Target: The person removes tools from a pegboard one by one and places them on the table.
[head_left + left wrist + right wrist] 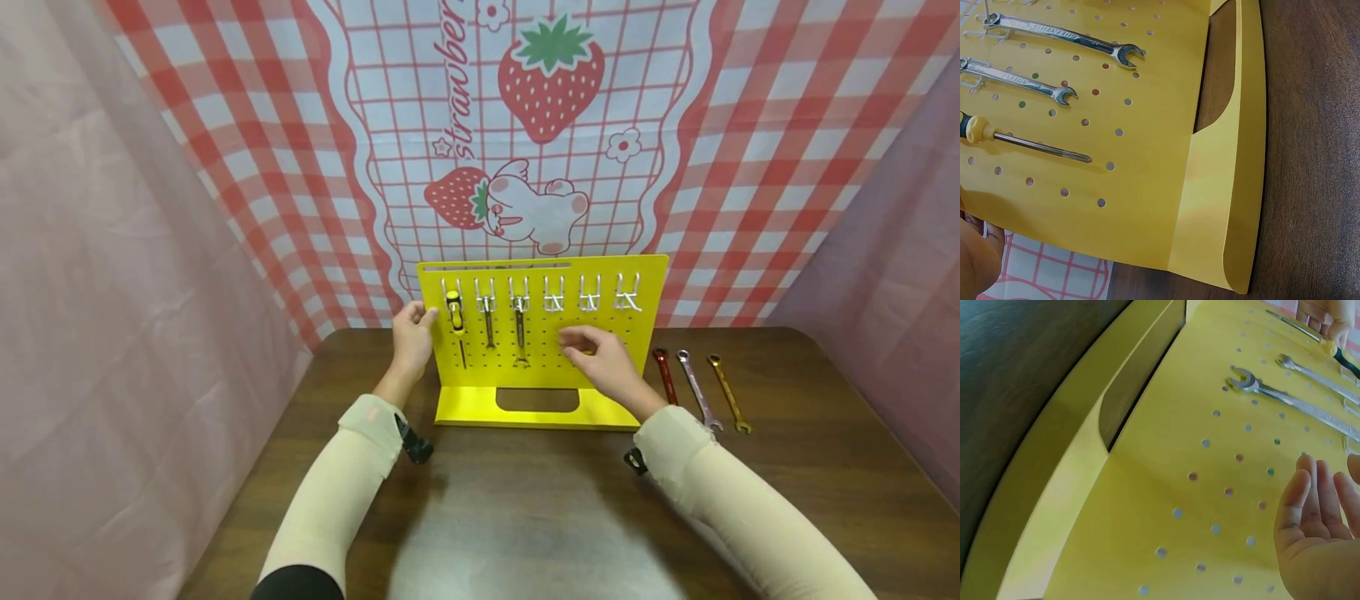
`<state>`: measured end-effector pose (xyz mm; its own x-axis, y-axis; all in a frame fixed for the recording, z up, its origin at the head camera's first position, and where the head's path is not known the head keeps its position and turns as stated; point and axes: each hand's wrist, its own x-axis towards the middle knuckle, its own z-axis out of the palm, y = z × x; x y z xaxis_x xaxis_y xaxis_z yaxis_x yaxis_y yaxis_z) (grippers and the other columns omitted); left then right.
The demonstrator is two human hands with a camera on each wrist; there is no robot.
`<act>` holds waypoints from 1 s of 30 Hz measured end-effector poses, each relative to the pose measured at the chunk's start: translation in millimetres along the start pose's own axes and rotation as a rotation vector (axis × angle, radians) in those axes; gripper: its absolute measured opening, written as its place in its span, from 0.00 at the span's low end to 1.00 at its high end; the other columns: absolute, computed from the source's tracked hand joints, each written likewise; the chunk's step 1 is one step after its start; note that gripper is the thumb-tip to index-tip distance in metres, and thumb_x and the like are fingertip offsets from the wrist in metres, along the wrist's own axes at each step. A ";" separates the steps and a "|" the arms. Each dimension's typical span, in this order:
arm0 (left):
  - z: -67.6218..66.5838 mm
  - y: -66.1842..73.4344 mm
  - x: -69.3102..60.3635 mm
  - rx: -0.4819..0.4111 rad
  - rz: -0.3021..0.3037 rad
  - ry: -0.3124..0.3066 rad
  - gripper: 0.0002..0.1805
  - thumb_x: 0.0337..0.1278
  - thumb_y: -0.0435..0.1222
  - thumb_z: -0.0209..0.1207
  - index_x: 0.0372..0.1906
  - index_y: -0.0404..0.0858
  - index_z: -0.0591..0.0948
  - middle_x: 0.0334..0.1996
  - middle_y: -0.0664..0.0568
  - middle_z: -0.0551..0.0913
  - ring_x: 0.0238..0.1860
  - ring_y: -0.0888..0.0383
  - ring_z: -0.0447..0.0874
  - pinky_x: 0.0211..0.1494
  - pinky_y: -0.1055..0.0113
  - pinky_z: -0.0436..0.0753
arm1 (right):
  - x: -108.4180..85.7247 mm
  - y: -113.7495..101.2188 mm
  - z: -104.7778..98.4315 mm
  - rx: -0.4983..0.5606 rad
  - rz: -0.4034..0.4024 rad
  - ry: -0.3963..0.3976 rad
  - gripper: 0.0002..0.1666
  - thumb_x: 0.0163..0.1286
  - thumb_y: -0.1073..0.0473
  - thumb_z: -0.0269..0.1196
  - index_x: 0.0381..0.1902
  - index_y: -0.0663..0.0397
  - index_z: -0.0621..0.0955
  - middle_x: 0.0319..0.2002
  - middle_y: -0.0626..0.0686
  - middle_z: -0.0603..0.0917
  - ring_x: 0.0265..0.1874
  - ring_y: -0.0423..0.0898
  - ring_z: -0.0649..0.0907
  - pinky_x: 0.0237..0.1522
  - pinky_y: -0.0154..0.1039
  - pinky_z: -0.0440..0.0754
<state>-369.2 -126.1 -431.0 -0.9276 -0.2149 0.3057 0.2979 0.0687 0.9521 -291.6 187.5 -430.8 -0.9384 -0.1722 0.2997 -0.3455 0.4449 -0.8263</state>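
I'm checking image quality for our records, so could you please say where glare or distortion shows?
Head view: pale glare on the tabletop, darker shadows either side; left wrist view: highlights on the wrenches, the yellow board bowed along its front edge, apparently by the lens; right wrist view: same edge bowed, tabletop darker, greyish.

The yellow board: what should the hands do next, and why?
I'd guess the right hand should reach for the red wrench on the table. That hand holds nothing, and of the three wrenches lying there, the red one is closest to the yellow board. Three hooks look empty, while the others hold a screwdriver and two silver wrenches.
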 end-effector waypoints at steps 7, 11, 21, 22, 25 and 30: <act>-0.2 1.2 -0.2 0.004 -0.019 0.003 0.05 0.70 0.29 0.59 0.39 0.28 0.80 0.34 0.45 0.81 0.38 0.48 0.78 0.43 0.59 0.79 | 14.9 -9.8 16.8 0.056 0.035 -0.091 0.24 0.75 0.64 0.61 0.67 0.58 0.76 0.57 0.58 0.83 0.55 0.55 0.82 0.52 0.51 0.83; 0.4 3.2 -1.2 0.009 -0.018 0.002 0.05 0.69 0.29 0.59 0.39 0.28 0.80 0.34 0.45 0.81 0.37 0.50 0.77 0.41 0.61 0.78 | 20.4 -14.5 24.9 0.112 0.065 -0.101 0.27 0.74 0.66 0.60 0.69 0.59 0.73 0.61 0.59 0.80 0.58 0.56 0.81 0.56 0.50 0.81; 1.8 3.9 -1.2 0.023 -0.022 0.001 0.06 0.70 0.30 0.59 0.39 0.29 0.80 0.35 0.44 0.82 0.36 0.54 0.79 0.41 0.62 0.80 | 31.4 -20.8 48.4 0.320 0.086 -0.045 0.26 0.71 0.74 0.60 0.66 0.68 0.73 0.56 0.68 0.80 0.57 0.63 0.80 0.58 0.48 0.80; 2.1 3.8 -1.2 0.025 -0.024 -0.002 0.06 0.70 0.30 0.59 0.39 0.29 0.80 0.35 0.44 0.82 0.35 0.55 0.79 0.40 0.62 0.80 | 32.5 -20.9 50.6 0.332 0.094 -0.039 0.26 0.71 0.74 0.59 0.66 0.69 0.73 0.56 0.68 0.80 0.56 0.63 0.80 0.57 0.48 0.81; 2.8 3.3 -0.9 0.030 -0.026 -0.005 0.05 0.70 0.30 0.59 0.39 0.29 0.80 0.35 0.43 0.82 0.35 0.56 0.79 0.39 0.63 0.80 | 35.0 -21.9 56.8 0.367 0.116 -0.026 0.25 0.69 0.76 0.59 0.64 0.70 0.74 0.54 0.69 0.80 0.55 0.64 0.80 0.55 0.46 0.82; 3.3 2.1 -1.1 0.037 -0.022 0.025 0.06 0.69 0.29 0.60 0.37 0.29 0.80 0.34 0.42 0.83 0.34 0.56 0.79 0.37 0.66 0.79 | 37.1 -24.8 65.8 0.410 0.134 -0.015 0.23 0.68 0.76 0.60 0.60 0.71 0.75 0.50 0.67 0.80 0.53 0.63 0.81 0.53 0.42 0.83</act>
<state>-368.3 -122.6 -429.3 -0.9276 -0.2409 0.2855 0.2688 0.1001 0.9580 -317.3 112.3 -430.5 -0.9734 -0.1506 0.1726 -0.1859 0.0785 -0.9794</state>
